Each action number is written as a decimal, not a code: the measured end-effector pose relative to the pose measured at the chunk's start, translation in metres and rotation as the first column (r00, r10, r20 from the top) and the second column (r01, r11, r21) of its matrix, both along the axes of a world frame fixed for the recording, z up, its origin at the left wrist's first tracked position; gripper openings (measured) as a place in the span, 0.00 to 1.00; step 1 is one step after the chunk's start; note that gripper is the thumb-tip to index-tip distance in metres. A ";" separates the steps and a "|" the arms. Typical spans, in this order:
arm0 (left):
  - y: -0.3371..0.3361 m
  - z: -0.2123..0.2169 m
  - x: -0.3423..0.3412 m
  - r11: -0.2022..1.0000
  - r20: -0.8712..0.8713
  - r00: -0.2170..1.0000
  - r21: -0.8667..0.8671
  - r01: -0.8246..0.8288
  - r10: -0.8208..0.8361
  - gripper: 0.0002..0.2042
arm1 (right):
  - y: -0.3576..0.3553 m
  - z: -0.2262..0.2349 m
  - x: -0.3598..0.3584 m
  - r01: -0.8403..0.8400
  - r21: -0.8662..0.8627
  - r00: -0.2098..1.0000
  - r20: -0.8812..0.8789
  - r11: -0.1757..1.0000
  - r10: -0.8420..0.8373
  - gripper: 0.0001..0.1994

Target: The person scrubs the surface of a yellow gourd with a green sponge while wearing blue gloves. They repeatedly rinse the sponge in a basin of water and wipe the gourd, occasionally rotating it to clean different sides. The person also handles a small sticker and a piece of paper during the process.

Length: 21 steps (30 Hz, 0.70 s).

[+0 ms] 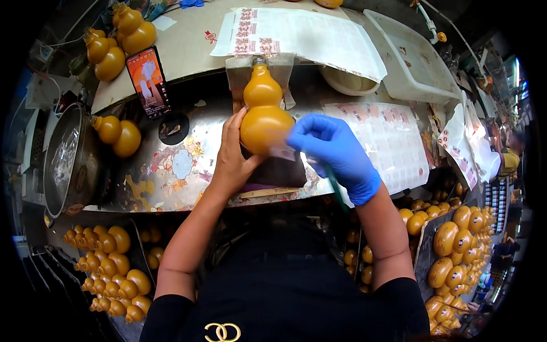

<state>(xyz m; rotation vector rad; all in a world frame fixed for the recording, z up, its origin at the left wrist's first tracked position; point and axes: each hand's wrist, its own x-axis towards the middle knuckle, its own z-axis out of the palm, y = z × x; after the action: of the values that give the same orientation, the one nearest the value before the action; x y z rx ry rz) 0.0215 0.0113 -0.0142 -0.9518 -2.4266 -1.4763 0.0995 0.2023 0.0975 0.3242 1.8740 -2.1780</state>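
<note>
**Sticking a label on a gourd bottle at a messy workbench**

Sprawling across most of the view is the metal worktable [171,165], and it is looking pretty beat up, with paint blotches and old sticker scraps all over it. Big sheets of stickers [319,34] are lying across the far side, and another sheet [393,137] is sitting just right of the hands. A white plastic tray [416,62] is resting at the far right corner, and a round metal pot [71,159] is hanging off the left edge.

Heaps of finished gourd bottles [111,268] are piling up in bins down on the left, with more of them [461,239] on the right. A few loose ones [119,135] are sitting on the table too, near a phone [149,82] with its screen lit.

Dead centre, the orange gourd-shaped bottle [264,111] is lying neck-away on a dark pad at the near edge of the table. The bare left hand [231,157] is cupping its fat lower bulb from the left, fingers curled round it. The right hand [336,151], in a blue glove, is pinching a small label [283,153] right against the bottle's lower right side, while a thin green tool [336,188] is tucked in the same hand.
</note>
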 end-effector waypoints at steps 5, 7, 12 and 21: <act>-0.004 -0.002 -0.004 0.997 0.153 0.985 -0.008 0.076 -0.074 0.44 | -0.002 -0.056 -0.032 0.157 0.117 0.962 -0.244 0.981 -0.125 0.08; -0.005 0.002 -0.004 0.995 0.228 0.969 0.000 0.101 -0.098 0.46 | -0.003 -0.056 -0.032 0.170 0.120 0.962 -0.236 0.978 -0.138 0.08; -0.006 0.016 -0.013 0.868 0.614 0.664 0.484 0.110 -0.427 0.47 | -0.004 -0.056 -0.030 0.202 0.159 0.957 -0.241 0.966 -0.160 0.13; -0.006 0.027 -0.016 0.925 0.642 0.677 0.340 0.169 -0.359 0.45 | -0.005 -0.057 -0.021 0.058 0.209 0.996 -0.082 0.976 -0.042 0.37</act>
<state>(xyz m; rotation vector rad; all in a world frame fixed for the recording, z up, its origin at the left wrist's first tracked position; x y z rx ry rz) 0.0056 0.0051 0.0130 -0.8095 -2.4897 -2.5910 0.0786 0.1971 0.0405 0.3348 2.1688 -2.0516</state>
